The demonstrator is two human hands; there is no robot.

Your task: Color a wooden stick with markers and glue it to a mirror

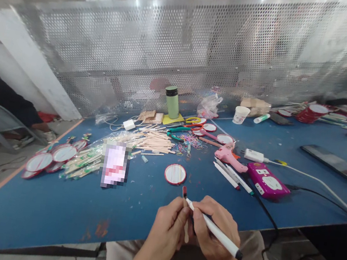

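Note:
Near the table's front edge, my left hand (167, 223) pinches a thin wooden craft stick (187, 234) whose upper end is dark red. My right hand (215, 229) is closed round a white marker pen (221, 235) with a black rear end. The pen's tip meets the stick just below its red end. Just beyond my hands lies a round white disc with a red rim (175, 174). Several markers (228, 176) lie to the right, by a pink glue gun (229, 155).
Wooden sticks (157, 142), bagged sticks (84, 162) and red-rimmed discs (39, 162) lie left. A purple power box (267, 181) with cables and a phone (336, 163) lie right. At the back stand a green bottle (172, 103), a paper cup (241, 115) and a perforated metal screen (140, 50).

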